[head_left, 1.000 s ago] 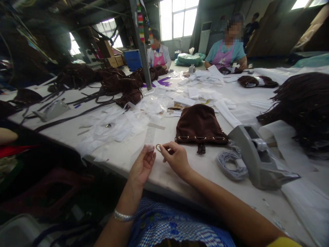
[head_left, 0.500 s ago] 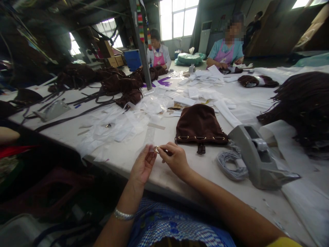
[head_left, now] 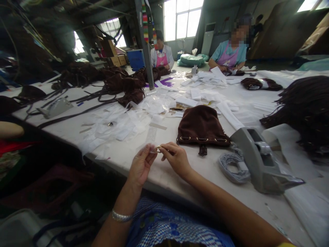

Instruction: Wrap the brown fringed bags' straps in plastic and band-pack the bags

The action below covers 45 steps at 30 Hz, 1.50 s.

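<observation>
Close together over the table's front edge, both hands meet at a small gold-coloured metal piece; it is too small to name. My left hand is closed, pinching a thin clear plastic sheet beside the metal piece. Thumb and fingertips of my right hand are closed on the metal piece. Just beyond and to the right lies a dark brown drawstring bag with gold eyelets along its near edge.
A grey tape dispenser and a coil of grey cord lie to the right. Plastic scraps and brown bags cover the left side. Two co-workers sit across the table; a metal post rises from it.
The metal piece has turned slightly between my fingertips, and my hands have stayed nearly in place. The whole view has shifted a little as the head moved.
</observation>
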{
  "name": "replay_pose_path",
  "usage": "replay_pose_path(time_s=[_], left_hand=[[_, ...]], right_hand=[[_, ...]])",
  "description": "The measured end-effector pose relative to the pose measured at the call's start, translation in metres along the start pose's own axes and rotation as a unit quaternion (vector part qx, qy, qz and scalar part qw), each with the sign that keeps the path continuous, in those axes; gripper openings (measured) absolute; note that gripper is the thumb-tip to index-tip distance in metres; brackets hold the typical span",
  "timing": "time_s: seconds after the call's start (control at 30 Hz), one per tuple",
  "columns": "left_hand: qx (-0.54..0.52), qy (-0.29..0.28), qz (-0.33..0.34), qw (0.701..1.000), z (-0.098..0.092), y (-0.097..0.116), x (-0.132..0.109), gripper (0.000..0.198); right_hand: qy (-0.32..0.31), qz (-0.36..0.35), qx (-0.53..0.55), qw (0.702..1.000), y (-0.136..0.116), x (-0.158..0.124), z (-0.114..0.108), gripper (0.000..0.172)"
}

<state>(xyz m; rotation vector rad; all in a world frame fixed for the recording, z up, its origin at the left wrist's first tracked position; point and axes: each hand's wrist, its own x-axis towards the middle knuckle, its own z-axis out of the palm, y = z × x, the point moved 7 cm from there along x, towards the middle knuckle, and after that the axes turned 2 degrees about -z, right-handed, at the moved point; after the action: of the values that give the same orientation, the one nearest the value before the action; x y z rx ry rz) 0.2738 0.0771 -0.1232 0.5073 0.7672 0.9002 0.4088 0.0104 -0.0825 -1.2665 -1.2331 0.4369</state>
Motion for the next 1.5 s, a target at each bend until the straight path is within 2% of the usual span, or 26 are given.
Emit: replay_pose_path(time_s=[0.23,0.4,0.6,0.73,0.9,1.0,1.07,1.17,1.3,1.4,1.5], left_hand=[[0.005,0.014,0.025,1.0,-0.002,0.006,0.0,0.004],[0.018,0.048,0.058,0.997,-0.012,0.005,-0.005,0.013],[0.008,0.043,0.039,0.998,-0.017,-0.003,-0.011,0.012],[0.022,0.027,0.041,0.999,-0.017,-0.003,-0.013,0.014],[0.072,0.006,0.05,0.996,-0.016,-0.001,-0.016,0.023],[0.089,0.004,0.05,0.995,-0.018,0.001,-0.016,0.023],[0.079,0.015,0.046,0.996,-0.021,0.002,-0.015,0.021],[0.026,0.04,0.036,0.998,-0.027,0.004,-0.012,0.014],[-0.039,0.066,0.009,0.997,-0.033,0.004,-0.008,0.01],[-0.054,0.069,0.002,0.996,-0.033,0.002,-0.008,0.008],[-0.054,0.067,-0.005,0.996,-0.031,0.0,-0.008,0.004]], right_hand=[[-0.023,0.024,0.022,0.999,0.004,-0.001,0.005,0.023],[-0.004,0.029,0.035,0.999,0.006,-0.001,0.003,0.022],[-0.017,0.001,0.052,0.999,0.0,0.001,0.005,0.019],[-0.054,0.078,0.11,0.989,0.008,0.001,0.012,0.02],[-0.128,0.208,0.232,0.942,0.021,-0.005,0.026,0.035],[-0.134,0.263,0.285,0.912,0.027,-0.007,0.028,0.043],[-0.129,0.28,0.291,0.906,0.03,-0.007,0.028,0.043],[-0.116,0.261,0.275,0.918,0.029,-0.005,0.025,0.038],[-0.122,0.172,0.2,0.957,0.018,-0.002,0.023,0.033],[-0.104,0.115,0.116,0.981,0.009,-0.002,0.02,0.027],[-0.076,0.087,0.057,0.992,0.005,-0.002,0.017,0.022]])
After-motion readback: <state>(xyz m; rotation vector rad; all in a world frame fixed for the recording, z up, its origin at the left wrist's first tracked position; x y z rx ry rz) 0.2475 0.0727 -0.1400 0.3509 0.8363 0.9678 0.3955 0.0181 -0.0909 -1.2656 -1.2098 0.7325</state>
